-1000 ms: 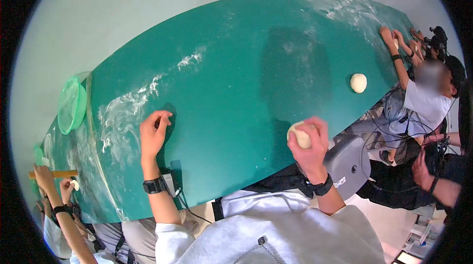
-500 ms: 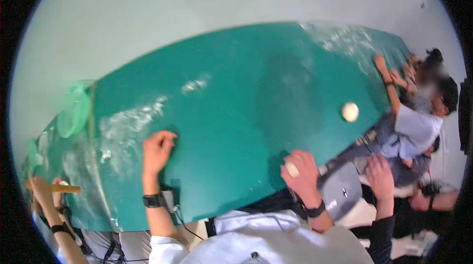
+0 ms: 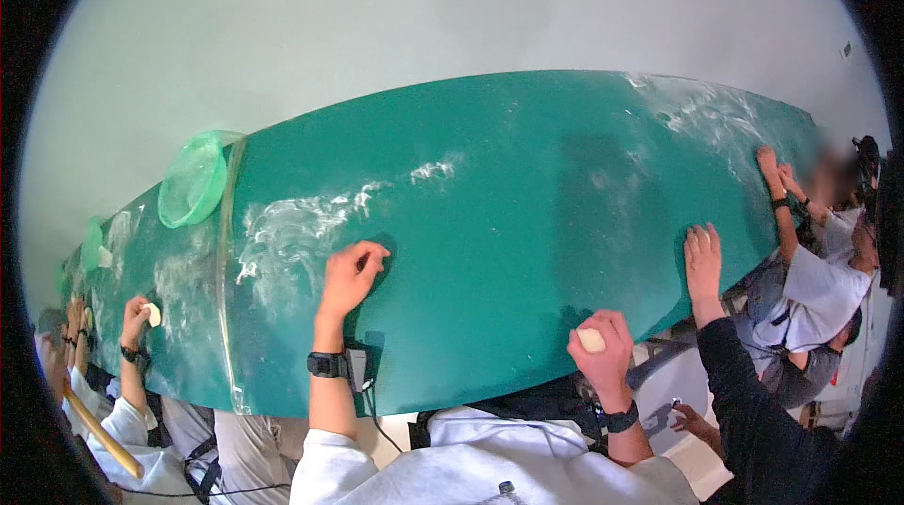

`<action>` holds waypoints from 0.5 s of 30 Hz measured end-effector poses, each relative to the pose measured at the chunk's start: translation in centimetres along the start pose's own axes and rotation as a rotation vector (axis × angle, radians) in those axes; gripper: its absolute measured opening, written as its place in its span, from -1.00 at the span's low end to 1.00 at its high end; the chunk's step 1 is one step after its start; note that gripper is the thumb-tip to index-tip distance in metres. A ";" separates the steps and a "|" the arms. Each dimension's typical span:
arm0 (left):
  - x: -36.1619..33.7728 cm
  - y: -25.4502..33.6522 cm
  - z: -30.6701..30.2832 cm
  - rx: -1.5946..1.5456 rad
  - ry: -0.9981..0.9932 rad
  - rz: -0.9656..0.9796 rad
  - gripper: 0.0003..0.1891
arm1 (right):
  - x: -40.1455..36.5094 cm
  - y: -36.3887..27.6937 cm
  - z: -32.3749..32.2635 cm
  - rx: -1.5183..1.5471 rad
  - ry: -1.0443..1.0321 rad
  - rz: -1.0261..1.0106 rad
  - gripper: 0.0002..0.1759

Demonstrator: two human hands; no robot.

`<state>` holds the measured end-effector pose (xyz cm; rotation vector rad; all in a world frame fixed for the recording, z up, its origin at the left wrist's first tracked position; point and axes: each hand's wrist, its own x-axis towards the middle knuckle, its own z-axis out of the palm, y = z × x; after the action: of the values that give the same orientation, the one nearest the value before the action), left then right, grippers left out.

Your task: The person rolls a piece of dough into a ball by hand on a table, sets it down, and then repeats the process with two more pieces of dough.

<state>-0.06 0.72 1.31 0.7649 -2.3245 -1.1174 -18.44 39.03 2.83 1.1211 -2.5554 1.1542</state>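
At the near edge of the green table (image 3: 490, 260), toward its right half, your right hand (image 3: 605, 351) grips a pale ball of dough (image 3: 591, 340), fingers wrapped around it and part of the ball showing between them. Your left hand (image 3: 352, 277) is over the near side of the table, farther left; its fingers curl loosely, nothing shows in them, and you cannot tell whether the tips meet the palm. Each of your wrists wears a dark band, the left one (image 3: 328, 365) just beside a small grey box (image 3: 356, 368) at the table's near edge, from which a black cable (image 3: 381, 425) hangs. At the table's near right side, a co-worker's hand (image 3: 702, 260) from a dark sleeve (image 3: 749, 387) reaches in with its fingers extended. Off the table's near left corner, a wooden rod (image 3: 104, 434) slants down, and another person's hand (image 3: 137, 318) over the table's left part holds a flat pale disc (image 3: 153, 315). A clear strip (image 3: 224, 288) crosses the table from its near edge to its far edge. White powder (image 3: 297, 227) smears the surface to the strip's right. At the table's far left edge sits a green basin (image 3: 192, 187), tilted toward you. At the table's far right end, more people's hands (image 3: 770, 164) work close together.
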 end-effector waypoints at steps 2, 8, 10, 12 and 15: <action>0.0 -0.2 -0.1 0.047 0.000 -0.007 -0.85 | 0.0 -0.4 -0.7 -0.009 0.101 0.038 -0.71; 0.1 0.9 -0.3 0.030 -0.019 -0.014 -0.85 | 0.7 -1.0 0.1 -0.172 0.019 -0.074 -0.73; 0.2 -0.1 0.2 -0.011 0.008 0.010 -0.84 | 0.6 -0.3 0.4 -0.126 0.055 -0.055 -0.73; 0.1 -0.6 0.2 0.002 -0.008 0.003 -0.84 | 0.6 -0.2 0.5 -0.036 0.147 -0.007 -0.72; -0.1 -0.8 0.0 0.018 -0.001 -0.012 -0.83 | 1.0 -1.6 -0.2 0.020 0.281 0.065 -0.67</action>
<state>0.21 0.36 0.68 0.7854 -2.3369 -1.1042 -18.15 37.92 4.31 0.8179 -2.3836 1.2543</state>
